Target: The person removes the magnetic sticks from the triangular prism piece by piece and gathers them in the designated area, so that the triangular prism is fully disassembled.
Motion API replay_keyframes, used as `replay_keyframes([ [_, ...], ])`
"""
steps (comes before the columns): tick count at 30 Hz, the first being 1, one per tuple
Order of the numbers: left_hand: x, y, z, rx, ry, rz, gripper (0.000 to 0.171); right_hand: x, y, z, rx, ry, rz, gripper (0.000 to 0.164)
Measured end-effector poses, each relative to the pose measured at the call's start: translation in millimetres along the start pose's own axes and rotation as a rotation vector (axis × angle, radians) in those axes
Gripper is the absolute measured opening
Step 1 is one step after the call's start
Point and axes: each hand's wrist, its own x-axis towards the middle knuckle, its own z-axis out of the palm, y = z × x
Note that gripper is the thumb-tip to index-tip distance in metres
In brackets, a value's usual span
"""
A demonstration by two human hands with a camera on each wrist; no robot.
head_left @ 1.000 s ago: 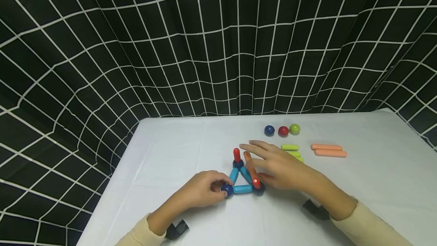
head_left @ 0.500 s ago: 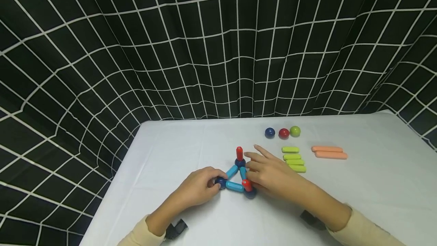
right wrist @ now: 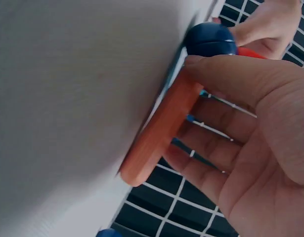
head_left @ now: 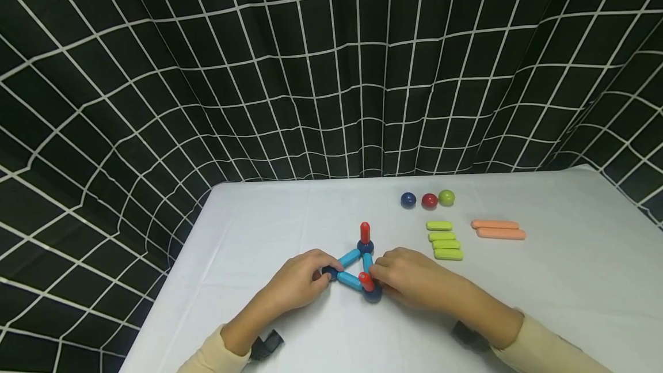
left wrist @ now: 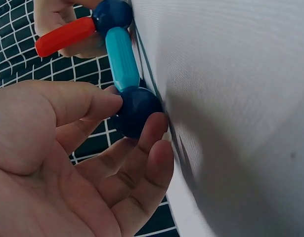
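A triangle of light blue magnetic sticks (head_left: 350,281) and dark blue balls lies on the table. My left hand (head_left: 303,278) pinches its left ball (left wrist: 137,113) between thumb and fingers. Red sticks rise from two corners: one (head_left: 365,232) upright on the back ball (head_left: 365,246), the other (head_left: 366,281) on the front ball (head_left: 372,293). At the triangle's right side, my right hand (head_left: 414,275) holds an orange stick (right wrist: 156,133) low along the table, one end close to a blue ball (right wrist: 209,38). In the head view that hand hides the orange stick.
Blue (head_left: 408,200), red (head_left: 429,201) and green (head_left: 446,198) balls sit toward the back of the white table (head_left: 259,217). Several lime green sticks (head_left: 444,244) lie right of the triangle, with two peach sticks (head_left: 499,233) farther right. A black grid curtain (head_left: 331,73) hangs behind.
The triangle has turned and shifted slightly left, with my left hand following its ball. My right hand has lowered, its fingers drawing in; the orange stick went from leaning on the structure to down beside it.
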Motion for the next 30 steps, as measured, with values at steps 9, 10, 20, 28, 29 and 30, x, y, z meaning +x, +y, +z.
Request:
replay_keyframes([
  [9,-0.5,-1.0,-0.7,-0.002,0.002,0.014,0.026,-0.5,3.9,7.4,0.165,-0.01,0.005,0.022],
  [10,-0.3,-1.4,-0.5,-0.003,0.003,0.017,0.026,-0.5,3.9,8.1,0.171,-0.008,0.003,0.022],
  [20,-0.1,-2.5,0.1,-0.009,0.002,0.019,0.025,-0.1,3.0,6.2,0.199,-0.012,0.008,0.024],
  [28,0.3,-2.5,-0.3,-0.005,-0.001,0.014,0.025,-0.1,2.6,5.8,0.188,-0.036,0.008,0.023],
  [29,0.4,-2.4,-0.1,-0.005,-0.002,0.014,0.024,-0.3,2.5,5.9,0.184,-0.042,0.008,0.022],
  [30,0.4,-2.1,-0.1,-0.006,-0.004,0.013,0.024,-0.9,2.2,5.9,0.18,-0.05,0.011,0.02],
])
